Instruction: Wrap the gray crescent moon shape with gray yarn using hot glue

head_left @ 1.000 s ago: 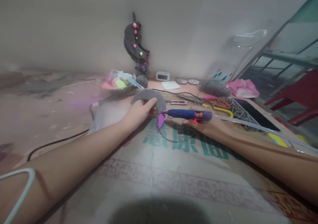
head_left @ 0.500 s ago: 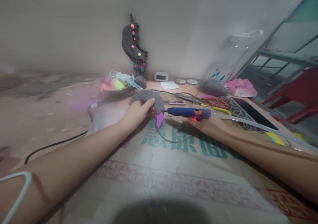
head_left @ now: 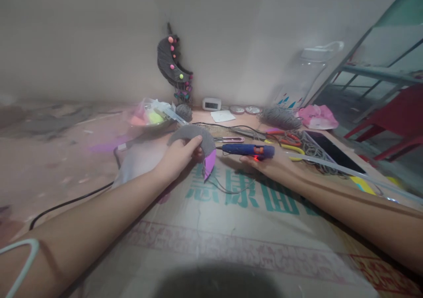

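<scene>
Close up, a big flat piece of cardboard (head_left: 214,240) with green writing lies under both arms. The two hands are apart. The left hand (head_left: 178,157) pinches a gray moon (head_left: 206,140), with the thumb on top. The moon is out in front of the left hand, and its purple end (head_left: 210,162) points down in the space between the two hands. A thin gray string (head_left: 228,192) curves from near that end toward the right hand (head_left: 269,163). The right hand is wrapped around a blue glue gun (head_left: 243,150) with a red light on it. The gun's nose is right by the edge of the moon, but I can't tell if they touch. Just past the gun is a pink cutter (head_left: 231,139). Farther back sits a little white clock (head_left: 212,104). Another gray moon (head_left: 166,62) with bright balls hangs on the wall (head_left: 231,33).
</scene>
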Motion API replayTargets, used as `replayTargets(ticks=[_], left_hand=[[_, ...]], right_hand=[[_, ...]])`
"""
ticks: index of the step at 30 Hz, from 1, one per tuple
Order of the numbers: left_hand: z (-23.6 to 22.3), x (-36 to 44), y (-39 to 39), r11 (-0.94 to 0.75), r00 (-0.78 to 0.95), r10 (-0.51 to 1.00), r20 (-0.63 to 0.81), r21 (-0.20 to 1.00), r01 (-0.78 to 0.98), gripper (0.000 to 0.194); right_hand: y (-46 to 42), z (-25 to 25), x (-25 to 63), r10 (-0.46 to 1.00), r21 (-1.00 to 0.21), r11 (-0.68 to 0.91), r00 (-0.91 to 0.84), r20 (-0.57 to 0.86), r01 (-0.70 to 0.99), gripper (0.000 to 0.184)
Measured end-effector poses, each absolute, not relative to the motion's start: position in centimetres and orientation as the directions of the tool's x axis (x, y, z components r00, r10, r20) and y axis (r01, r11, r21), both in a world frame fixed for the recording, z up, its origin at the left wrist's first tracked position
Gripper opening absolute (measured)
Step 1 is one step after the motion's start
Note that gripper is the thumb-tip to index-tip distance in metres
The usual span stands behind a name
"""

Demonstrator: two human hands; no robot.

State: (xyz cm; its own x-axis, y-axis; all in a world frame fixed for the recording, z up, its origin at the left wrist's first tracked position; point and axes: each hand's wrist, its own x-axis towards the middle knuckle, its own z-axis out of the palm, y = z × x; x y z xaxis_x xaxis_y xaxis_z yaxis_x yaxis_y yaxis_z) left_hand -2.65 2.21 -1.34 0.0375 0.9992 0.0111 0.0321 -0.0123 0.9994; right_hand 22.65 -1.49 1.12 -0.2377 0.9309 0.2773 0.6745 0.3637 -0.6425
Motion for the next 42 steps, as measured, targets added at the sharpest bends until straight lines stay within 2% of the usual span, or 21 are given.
replayTargets(ticks=[4, 10, 13, 16, 20, 23, 25, 32, 39, 42], left_hand=[[-1.4, -2.8, 2.3, 0.013, 0.081, 0.997, -0.014, 1.0, 0.015, 0.042], [-0.9, -2.5, 2.0, 0.045, 0.111, 0.993, -0.036, 0.996, -0.08, 0.039], [-0.9, -2.2, 1.9, 0.041, 0.14, 0.99, -0.024, 0.993, -0.115, 0.039], [-1.2, -2.1, 2.1, 0.029, 0.154, 0.988, -0.013, 0.995, -0.099, 0.042], [-1.5, -2.0, 2.2, 0.013, 0.153, 0.988, 0.001, 0.996, -0.092, 0.042], [-1.4, -2.1, 2.2, 0.013, 0.157, 0.988, 0.0, 0.997, -0.078, 0.042], [-1.5, -2.1, 2.3, 0.025, 0.162, 0.987, -0.015, 0.998, -0.064, 0.042], [-2.1, -2.5, 2.6, -0.003, 0.15, 0.989, 0.002, 1.0, 0.007, 0.044], [-1.5, -2.2, 2.4, 0.008, 0.163, 0.987, -0.01, 1.0, 0.017, 0.045], [-1.3, -2.1, 2.2, 0.008, 0.146, 0.989, -0.011, 1.0, 0.018, 0.044]], right_hand=[[-1.6, 1.7, 22.6, 0.939, -0.614, 0.334, -0.195, 0.283, 0.715, 0.032], [-1.3, 3.4, 23.3, 0.958, -0.569, 0.245, -0.106, 0.266, 0.785, 0.036], [-0.8, 4.6, 23.8, 0.936, -0.607, 0.304, -0.113, 0.332, 0.734, 0.04], [-0.3, 6.2, 24.0, 0.942, -0.671, 0.306, -0.112, 0.317, 0.675, 0.039], [1.3, 8.5, 23.8, 0.967, -0.683, 0.193, -0.018, 0.254, 0.704, 0.036], [4.4, 9.3, 23.6, 0.973, -0.635, 0.121, 0.037, 0.23, 0.763, 0.04], [7.2, 9.0, 23.4, 0.981, -0.586, 0.107, 0.011, 0.195, 0.803, 0.037], [14.3, 4.0, 23.0, 0.992, -0.587, 0.01, 0.067, 0.108, 0.81, 0.036], [15.8, 2.1, 23.7, 0.99, -0.547, 0.053, 0.028, 0.139, 0.835, 0.039], [15.5, 2.2, 24.5, 0.985, -0.513, 0.078, 0.015, 0.174, 0.855, 0.05]])
